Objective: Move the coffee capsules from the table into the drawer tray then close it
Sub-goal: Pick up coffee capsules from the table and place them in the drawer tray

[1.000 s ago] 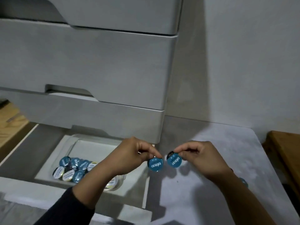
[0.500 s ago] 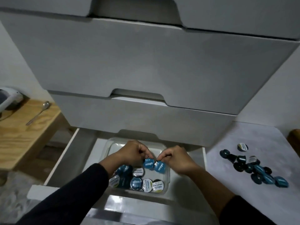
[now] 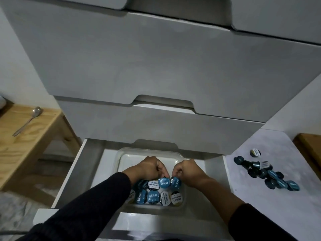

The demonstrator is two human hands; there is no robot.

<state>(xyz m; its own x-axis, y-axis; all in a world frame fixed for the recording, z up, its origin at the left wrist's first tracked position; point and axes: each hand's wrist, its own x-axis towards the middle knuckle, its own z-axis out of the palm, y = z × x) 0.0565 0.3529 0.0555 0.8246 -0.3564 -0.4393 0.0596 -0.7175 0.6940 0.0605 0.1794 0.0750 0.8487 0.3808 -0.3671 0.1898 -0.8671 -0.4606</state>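
The bottom drawer [image 3: 81, 164] is pulled out, with a clear plastic tray [image 3: 149, 151] inside it. Several blue and white coffee capsules [image 3: 152, 196] lie in the tray's near half. My left hand [image 3: 151, 166] pinches a blue capsule [image 3: 164, 183] by its rim, low over the tray. Beside it, my right hand [image 3: 186, 169] pinches another blue capsule [image 3: 175, 183]; the two capsules nearly touch and rest at the level of those in the tray. Several dark and blue capsules [image 3: 265, 173] remain in a loose pile on the white table [image 3: 260, 206] at the right.
Closed grey drawer fronts [image 3: 156, 66] overhang the open drawer. A wooden bench [image 3: 20, 140] with a metal spoon [image 3: 27, 121] stands at the left. Another wooden surface [image 3: 311, 148] shows at the far right edge.
Both hands carried one blue capsule each from the table leftward over the drawer and lowered them into the tray. The view swung left and down.
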